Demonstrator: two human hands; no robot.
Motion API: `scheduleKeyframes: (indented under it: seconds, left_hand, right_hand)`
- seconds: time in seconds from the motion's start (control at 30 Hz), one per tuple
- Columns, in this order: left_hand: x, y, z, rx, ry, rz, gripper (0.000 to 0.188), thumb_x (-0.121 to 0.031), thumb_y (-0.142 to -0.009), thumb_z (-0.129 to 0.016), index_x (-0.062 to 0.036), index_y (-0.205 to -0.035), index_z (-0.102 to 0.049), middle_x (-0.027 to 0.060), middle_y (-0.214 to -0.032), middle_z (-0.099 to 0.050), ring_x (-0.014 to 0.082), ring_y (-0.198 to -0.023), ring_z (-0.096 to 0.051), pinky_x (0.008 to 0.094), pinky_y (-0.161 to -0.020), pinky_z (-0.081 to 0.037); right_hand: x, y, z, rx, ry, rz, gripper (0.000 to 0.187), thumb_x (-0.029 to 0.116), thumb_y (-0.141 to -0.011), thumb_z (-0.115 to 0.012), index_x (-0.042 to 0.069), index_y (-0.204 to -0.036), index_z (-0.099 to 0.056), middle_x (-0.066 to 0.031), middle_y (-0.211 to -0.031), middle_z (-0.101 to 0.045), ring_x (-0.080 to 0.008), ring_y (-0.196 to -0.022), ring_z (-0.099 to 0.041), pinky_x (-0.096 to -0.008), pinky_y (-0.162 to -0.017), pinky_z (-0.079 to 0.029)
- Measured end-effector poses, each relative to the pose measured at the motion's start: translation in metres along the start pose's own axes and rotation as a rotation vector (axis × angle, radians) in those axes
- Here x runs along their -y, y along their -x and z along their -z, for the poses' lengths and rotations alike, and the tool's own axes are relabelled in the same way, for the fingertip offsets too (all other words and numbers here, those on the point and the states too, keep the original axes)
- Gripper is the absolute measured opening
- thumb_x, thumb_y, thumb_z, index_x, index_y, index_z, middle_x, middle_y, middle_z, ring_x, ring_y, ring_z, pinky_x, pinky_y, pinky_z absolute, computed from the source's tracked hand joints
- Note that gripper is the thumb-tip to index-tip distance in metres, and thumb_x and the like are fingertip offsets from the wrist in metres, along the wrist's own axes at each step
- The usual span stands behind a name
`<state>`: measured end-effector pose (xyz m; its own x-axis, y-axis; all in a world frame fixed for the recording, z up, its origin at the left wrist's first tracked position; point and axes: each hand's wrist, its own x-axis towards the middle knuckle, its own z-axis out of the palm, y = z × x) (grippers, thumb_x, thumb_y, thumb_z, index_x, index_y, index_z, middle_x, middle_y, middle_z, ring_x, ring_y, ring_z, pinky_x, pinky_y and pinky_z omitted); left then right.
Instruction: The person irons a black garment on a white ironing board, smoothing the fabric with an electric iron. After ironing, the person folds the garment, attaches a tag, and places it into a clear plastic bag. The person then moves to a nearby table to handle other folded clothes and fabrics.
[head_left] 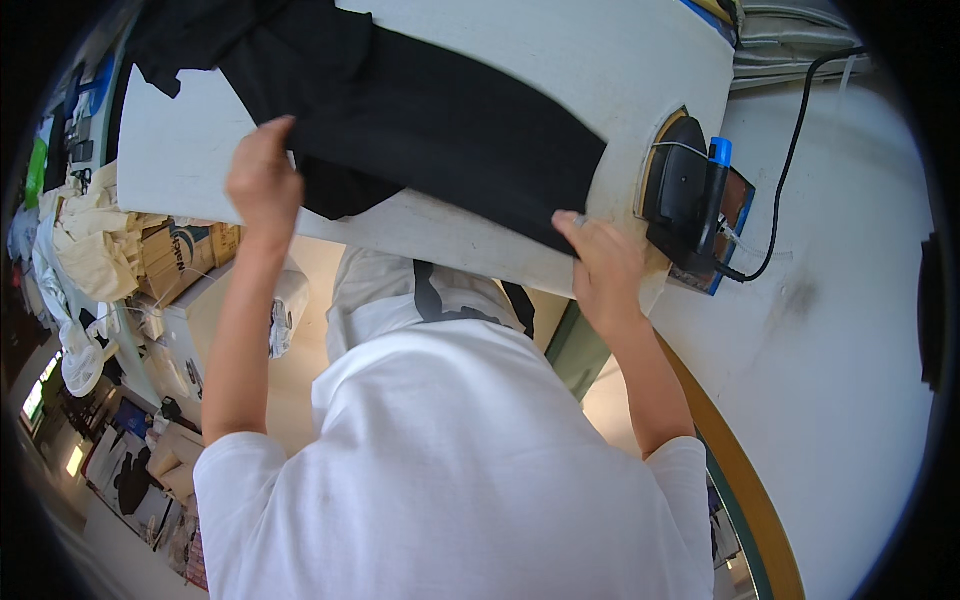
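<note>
"How are those arms set?"

"Both reach forward, elbows apart. The left forearm rises nearly straight; the right slants inward."

"And the hands?"

"The left hand is curled into a fist on the near edge of the black garment, a little blurred. The right hand pinches the near corner of its end, thumb along the top."

"Where's the cloth lying?"

"Across the white table, from the far left toward the iron, stopping just short of it."

"How does it look?"

"Plain, matte black. The long panel between the hands looks mostly smooth, ending in a neat, straight edge. At the far left it's bunched in overlapping folds, and a flap droops over the table's near edge beside the left hand."
</note>
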<state>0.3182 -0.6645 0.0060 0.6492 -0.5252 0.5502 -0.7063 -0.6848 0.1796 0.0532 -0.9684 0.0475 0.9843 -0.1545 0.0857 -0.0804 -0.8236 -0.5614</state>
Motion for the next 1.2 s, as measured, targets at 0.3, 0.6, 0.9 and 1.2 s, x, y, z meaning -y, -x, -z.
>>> scheduleKeyframes:
  seconds: [0.3, 0.6, 0.9, 1.2]
  left_hand:
    - [-0.061, -0.220, 0.003, -0.188, 0.349, -0.348, 0.026, 0.008, -0.086, -0.053, 0.0001, -0.104, -0.069, 0.0180, -0.104, -0.067, 0.0335, -0.097, -0.067, 0.0364, -0.081, -0.053]
    - [-0.074, -0.237, -0.216, 0.289, 0.200, -0.494, 0.010, 0.001, -0.078, -0.054, 0.0013, -0.080, -0.063, 0.0220, -0.091, -0.063, 0.0406, -0.094, -0.062, 0.0475, -0.085, -0.051]
    - [-0.095, -0.193, -0.187, 0.177, 0.273, -0.298, 0.042, 0.000, -0.089, -0.053, 0.0062, -0.130, -0.052, 0.0323, -0.134, -0.052, 0.0428, -0.120, -0.056, 0.0435, -0.103, -0.047]
    - [-0.143, 0.058, -0.068, 0.779, 0.380, -0.371, 0.073, -0.039, -0.094, -0.059, 0.0041, -0.149, -0.037, 0.0188, -0.160, -0.030, 0.0329, -0.149, -0.026, 0.0443, -0.124, -0.018]
  right_hand:
    - [0.050, -0.021, 0.035, -0.021, -0.395, -0.649, 0.031, 0.022, -0.092, -0.074, -0.003, -0.110, -0.070, -0.0086, -0.084, -0.070, -0.0082, -0.076, -0.062, -0.0261, -0.068, -0.050]
    - [-0.084, -0.055, -0.072, -0.262, -0.610, -0.820, 0.023, 0.015, -0.092, -0.069, -0.008, -0.094, -0.067, -0.0124, -0.078, -0.069, -0.0144, -0.067, -0.065, -0.0311, -0.061, -0.058]
    - [-0.093, -0.061, -0.015, -0.392, 0.300, -0.443, 0.030, 0.020, -0.090, -0.067, 0.001, -0.113, -0.066, -0.0178, -0.107, -0.070, -0.0343, -0.097, -0.066, -0.0445, -0.087, -0.050]
    - [-0.156, -0.038, 0.081, -0.175, -0.406, -1.013, 0.047, 0.045, -0.098, -0.061, 0.000, -0.107, -0.064, -0.0062, -0.077, -0.061, -0.0147, -0.065, -0.058, -0.0294, -0.061, -0.047]
